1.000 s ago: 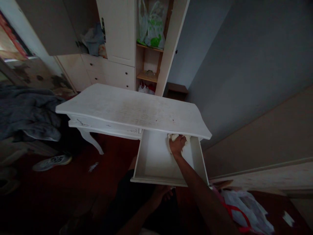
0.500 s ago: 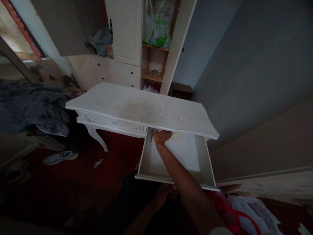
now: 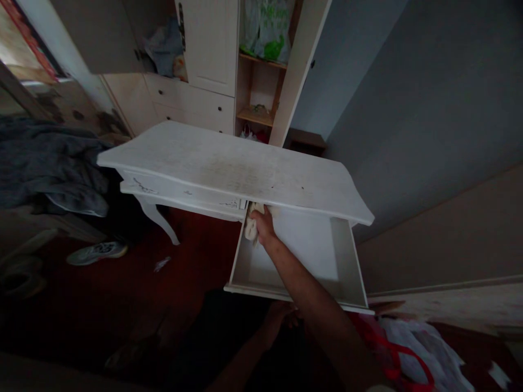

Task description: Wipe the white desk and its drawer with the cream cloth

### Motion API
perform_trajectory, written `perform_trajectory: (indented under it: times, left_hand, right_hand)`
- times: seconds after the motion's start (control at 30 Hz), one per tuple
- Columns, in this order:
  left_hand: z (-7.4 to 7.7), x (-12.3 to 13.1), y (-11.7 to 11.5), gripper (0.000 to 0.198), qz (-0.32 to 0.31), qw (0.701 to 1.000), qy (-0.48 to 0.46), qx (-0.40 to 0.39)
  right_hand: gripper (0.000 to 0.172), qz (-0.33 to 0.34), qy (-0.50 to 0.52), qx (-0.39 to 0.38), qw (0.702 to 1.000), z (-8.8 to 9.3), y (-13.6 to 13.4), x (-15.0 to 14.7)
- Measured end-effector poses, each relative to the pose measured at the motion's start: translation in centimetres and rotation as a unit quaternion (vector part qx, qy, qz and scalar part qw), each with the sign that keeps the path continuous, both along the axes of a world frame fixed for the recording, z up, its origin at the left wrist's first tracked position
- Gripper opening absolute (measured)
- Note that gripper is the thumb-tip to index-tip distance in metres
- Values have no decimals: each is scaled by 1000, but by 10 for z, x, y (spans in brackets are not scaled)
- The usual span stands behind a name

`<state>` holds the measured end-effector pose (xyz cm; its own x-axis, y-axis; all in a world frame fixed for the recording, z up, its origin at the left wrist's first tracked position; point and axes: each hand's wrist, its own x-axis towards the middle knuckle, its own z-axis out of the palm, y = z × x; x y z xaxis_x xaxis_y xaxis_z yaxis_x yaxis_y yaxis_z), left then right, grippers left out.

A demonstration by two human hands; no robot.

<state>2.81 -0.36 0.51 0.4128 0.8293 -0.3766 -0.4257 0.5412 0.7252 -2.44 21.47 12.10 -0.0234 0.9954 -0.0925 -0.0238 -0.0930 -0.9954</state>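
Note:
My right hand [image 3: 265, 224] reaches into the pulled-out drawer [image 3: 362, 268] and is closed on a bunched cream cloth [image 3: 251, 228]. The cloth presses into the back left corner, against the left side wall, and part of it is covered by my fingers. My left hand [image 3: 280, 320] is low in front of the drawer, just below its front edge. Its fingers look curled, but shadow hides what they hold, if anything. The drawer belongs to a white desk [image 3: 180, 155] with curved legs and dark smudges on its top.
Behind the desk stands a white wardrobe [image 3: 208, 49] with open doors and plastic bags [image 3: 267, 27] on a shelf. Dark clothing [image 3: 44, 163] is heaped at left, above a shoe [image 3: 98, 252] on the red floor. Bags with red straps [image 3: 412, 359] sit at lower right.
My right hand has moved the cloth left and slightly back, into the drawer's corner. The view has shifted a little; my left hand remains below the drawer front.

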Motion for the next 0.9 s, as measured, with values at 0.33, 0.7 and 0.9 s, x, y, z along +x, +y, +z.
perform_trajectory:
  times: [0.33,0.7,0.9]
  left_hand:
    - [-4,4,-3,61,31,999,-29,-30]
    - [18,-5,-7,55,55,998,3,-14]
    - [8,-3,-9,57,50,998,11,-30]
  right_hand:
    - [43,167,-126,25,978,24,-24,34]
    - [28,426,-375,95,818,45,-99,48]
    - [21,503,-384,166,757,54,-95,73]
